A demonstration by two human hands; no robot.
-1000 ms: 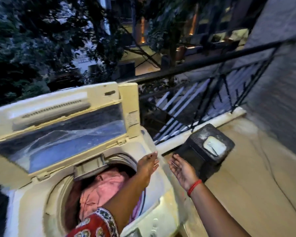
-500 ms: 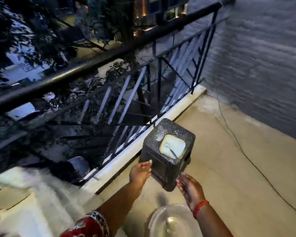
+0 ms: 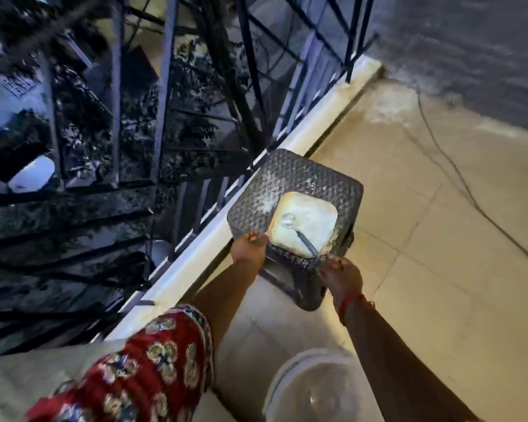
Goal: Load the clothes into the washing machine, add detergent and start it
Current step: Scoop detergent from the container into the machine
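Observation:
A square white tub of detergent powder sits on a dark woven-pattern stool by the balcony railing. A metal spoon lies in the powder, its handle pointing toward me. My left hand has its fingertips on the tub's near-left corner, fingers apart. My right hand, with a red thread on the wrist, has its fingertips at the end of the spoon handle; the grip is unclear. A pale corner of the washing machine shows blurred at the bottom left. The drum and clothes are out of view.
A black metal railing on a white kerb runs along the left, with a drop beyond. A white round bucket stands on the tiled floor under my right forearm. A thin cable crosses the floor by the grey wall.
My view swung from the open washer with pink clothes to the stool. Both hands moved from the machine's rim down to the detergent tub and spoon.

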